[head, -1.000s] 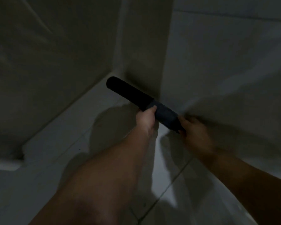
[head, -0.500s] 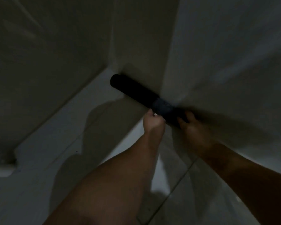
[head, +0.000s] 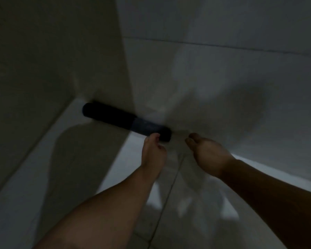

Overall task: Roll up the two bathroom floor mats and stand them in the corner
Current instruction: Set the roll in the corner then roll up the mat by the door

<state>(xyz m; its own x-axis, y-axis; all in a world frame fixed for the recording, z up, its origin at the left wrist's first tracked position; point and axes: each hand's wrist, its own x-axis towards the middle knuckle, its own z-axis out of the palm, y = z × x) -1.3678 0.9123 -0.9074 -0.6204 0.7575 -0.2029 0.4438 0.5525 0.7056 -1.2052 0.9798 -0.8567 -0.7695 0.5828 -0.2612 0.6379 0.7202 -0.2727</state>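
One dark rolled mat (head: 115,117) leans in the corner where the two pale walls meet. Its far end rests on the white floor and a greyer band wraps it near the closer end. My left hand (head: 153,151) is just below that closer end. One fingertip touches the roll while the other fingers curl loosely and do not wrap it. My right hand (head: 207,155) hovers to the right of the roll, fingers spread, a gap between it and the mat. No second mat is visible.
The room is dim. A beige wall (head: 52,60) stands on the left and a white tiled wall (head: 223,78) on the right. The white tiled floor (head: 34,168) carries shadows of my arms.
Both hands gripped the roll a second ago. The roll has settled deeper into the corner. My right hand has let go and drawn back, and my left hand has loosened to a fingertip touch.
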